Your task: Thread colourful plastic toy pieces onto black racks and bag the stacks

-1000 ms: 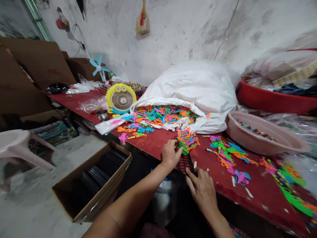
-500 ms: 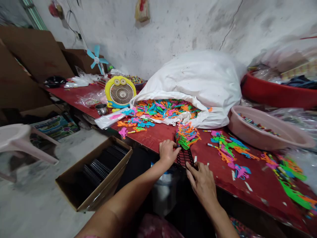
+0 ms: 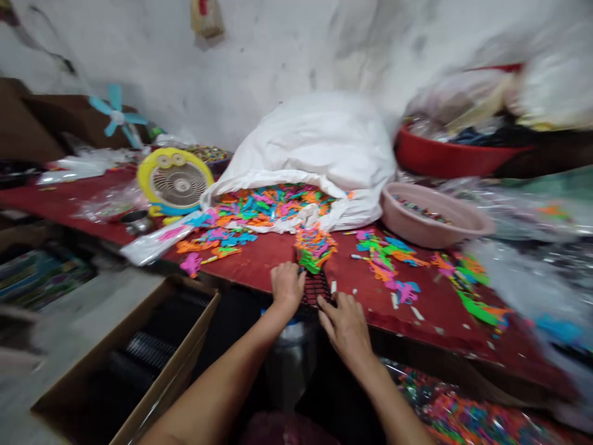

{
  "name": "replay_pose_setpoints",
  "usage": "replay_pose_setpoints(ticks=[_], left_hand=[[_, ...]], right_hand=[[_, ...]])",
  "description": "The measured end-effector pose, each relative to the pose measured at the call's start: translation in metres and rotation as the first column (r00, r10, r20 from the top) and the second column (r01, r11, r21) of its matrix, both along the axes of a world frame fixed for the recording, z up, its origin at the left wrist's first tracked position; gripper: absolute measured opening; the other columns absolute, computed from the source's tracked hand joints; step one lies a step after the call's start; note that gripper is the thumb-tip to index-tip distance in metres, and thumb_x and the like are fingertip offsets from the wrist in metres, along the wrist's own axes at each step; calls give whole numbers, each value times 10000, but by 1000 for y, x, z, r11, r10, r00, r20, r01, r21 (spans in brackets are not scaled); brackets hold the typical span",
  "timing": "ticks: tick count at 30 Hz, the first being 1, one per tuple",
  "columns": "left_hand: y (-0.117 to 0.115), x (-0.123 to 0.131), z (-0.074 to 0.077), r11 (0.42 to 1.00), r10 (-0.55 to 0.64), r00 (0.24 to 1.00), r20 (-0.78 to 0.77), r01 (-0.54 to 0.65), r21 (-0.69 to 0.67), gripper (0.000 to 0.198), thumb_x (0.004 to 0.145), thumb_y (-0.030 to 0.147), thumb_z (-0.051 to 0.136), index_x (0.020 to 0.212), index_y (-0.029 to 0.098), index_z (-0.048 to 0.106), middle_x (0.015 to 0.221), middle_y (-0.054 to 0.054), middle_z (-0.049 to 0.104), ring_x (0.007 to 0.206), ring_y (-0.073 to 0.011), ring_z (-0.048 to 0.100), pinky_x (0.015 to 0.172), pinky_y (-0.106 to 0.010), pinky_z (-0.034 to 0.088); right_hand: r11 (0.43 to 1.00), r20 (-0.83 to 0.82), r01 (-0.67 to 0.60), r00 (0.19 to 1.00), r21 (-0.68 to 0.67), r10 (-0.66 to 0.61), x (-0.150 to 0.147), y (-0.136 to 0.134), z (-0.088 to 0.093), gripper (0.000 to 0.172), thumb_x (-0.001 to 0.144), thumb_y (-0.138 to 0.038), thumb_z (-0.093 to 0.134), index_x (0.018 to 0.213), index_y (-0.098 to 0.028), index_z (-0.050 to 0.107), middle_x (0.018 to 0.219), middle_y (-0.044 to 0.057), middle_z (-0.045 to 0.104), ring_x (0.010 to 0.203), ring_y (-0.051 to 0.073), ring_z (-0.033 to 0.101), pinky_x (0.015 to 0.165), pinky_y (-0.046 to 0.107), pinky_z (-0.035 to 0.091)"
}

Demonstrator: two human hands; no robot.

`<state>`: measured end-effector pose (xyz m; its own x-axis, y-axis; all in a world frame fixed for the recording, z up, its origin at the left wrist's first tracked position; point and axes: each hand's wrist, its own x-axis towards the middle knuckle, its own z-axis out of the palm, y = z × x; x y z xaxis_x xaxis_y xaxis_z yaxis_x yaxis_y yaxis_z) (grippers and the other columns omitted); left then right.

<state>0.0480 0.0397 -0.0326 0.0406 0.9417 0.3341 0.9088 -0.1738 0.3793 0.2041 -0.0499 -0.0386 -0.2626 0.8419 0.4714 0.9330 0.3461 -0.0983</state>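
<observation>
A narrow black plastic grid tray [image 3: 315, 289] lies at the front edge of the red table, its near end by my hands. My left hand [image 3: 287, 287] is closed at its left side, fingers curled and thumb against it. My right hand [image 3: 346, 322] grips the near right corner with thumb and forefinger, the other fingers bent. A pile of small plastic pieces [image 3: 315, 247] in orange, green, pink and blue covers the tray's far end. Just behind, more such pieces [image 3: 273, 204] spill from the mouth of a big white sack [image 3: 315, 136].
A cardboard box [image 3: 185, 346] of black trays stands at lower left. A yellow fan [image 3: 178, 180] and a metal cup [image 3: 136, 221] are on the table's left. To the right are a pink basin [image 3: 435, 228], a red basin [image 3: 454, 157] and loose pieces [image 3: 389, 259].
The view has swung to the right, so everything sits further left in it. Both hands stay at the black tray, and the colored pile looks the same.
</observation>
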Motion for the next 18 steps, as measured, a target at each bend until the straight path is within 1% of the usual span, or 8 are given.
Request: replay_pose_setpoints(ticks=[3, 5, 7, 9, 13, 14, 16, 18], left_hand=[[-2, -2, -2, 1000, -13, 1000, 15, 13, 2, 191, 927, 290, 509, 829, 163, 613, 875, -121, 643, 887, -292, 580, 768, -392, 390], [-2, -3, -8, 1000, 11, 999, 36, -12, 13, 204, 921, 341, 507, 888, 171, 615, 916, -108, 642, 927, -301, 568, 782, -394, 405], [-3, -3, -15, 999, 32, 995, 94, -35, 33, 270, 901, 409, 527, 990, 166, 604, 980, -106, 642, 966, -305, 562, 811, -404, 421], [-4, -3, -20, 998, 34, 992, 120, -41, 51, 345, 885, 434, 536, 1090, 160, 582, 1037, -113, 645, 1002, -313, 559, 849, -422, 427], [4, -5, -26, 997, -56, 995, 84, 52, 48, 279, 883, 349, 508, 1088, 179, 591, 1051, -111, 669, 1017, -312, 569, 876, -433, 432], [9, -6, -27, 996, -84, 993, 80, 81, 41, 260, 880, 328, 502, 1073, 183, 597, 1051, -108, 674, 1012, -308, 573, 873, -430, 437], [22, -10, -30, 990, -136, 987, 89, 134, 34, 266, 873, 307, 494, 1083, 186, 602, 1080, -102, 678, 1024, -300, 575, 882, -422, 444], [35, -14, -32, 977, -212, 972, 102, 209, 36, 285, 874, 300, 484, 1107, 189, 606, 1127, -96, 675, 1059, -289, 572, 913, -412, 443]], right_hand=[[997, -86, -51, 995, -51, 47, 13, -10, 11, 307, 925, -255, 539, 1210, -288, 648, 1056, 79, 610, 957, 225, 555, 776, 336, 443], [999, -149, -26, 989, -44, 19, 38, -16, 16, 313, 947, -256, 495, 1224, -291, 637, 1080, 66, 626, 977, 219, 576, 798, 341, 461], [997, -226, 76, 971, 10, -72, 79, -22, 21, 304, 965, -263, 450, 1181, -267, 664, 1038, 67, 648, 958, 215, 598, 804, 345, 469], [974, -317, 220, 928, 49, -194, 133, -24, 25, 303, 959, -300, 450, 1113, -216, 697, 987, 84, 660, 922, 221, 614, 805, 356, 476], [860, -328, 511, 812, -2, -483, 248, -12, 31, 366, 902, -347, 461, 1026, -133, 731, 986, 134, 681, 889, 240, 623, 798, 360, 472], [799, -278, 600, 760, -48, -587, 271, -5, 31, 368, 885, -337, 457, 1020, -142, 738, 984, 132, 692, 878, 237, 626, 783, 349, 469], [696, -159, 700, 677, -160, -718, 306, 11, 30, 364, 865, -326, 474, 1054, -159, 737, 996, 124, 706, 868, 220, 631, 751, 308, 457], [638, -64, 736, 643, -225, -764, 326, 28, 27, 359, 844, -312, 515, 1098, -167, 723, 1012, 120, 715, 885, 207, 635, 726, 272, 440]])
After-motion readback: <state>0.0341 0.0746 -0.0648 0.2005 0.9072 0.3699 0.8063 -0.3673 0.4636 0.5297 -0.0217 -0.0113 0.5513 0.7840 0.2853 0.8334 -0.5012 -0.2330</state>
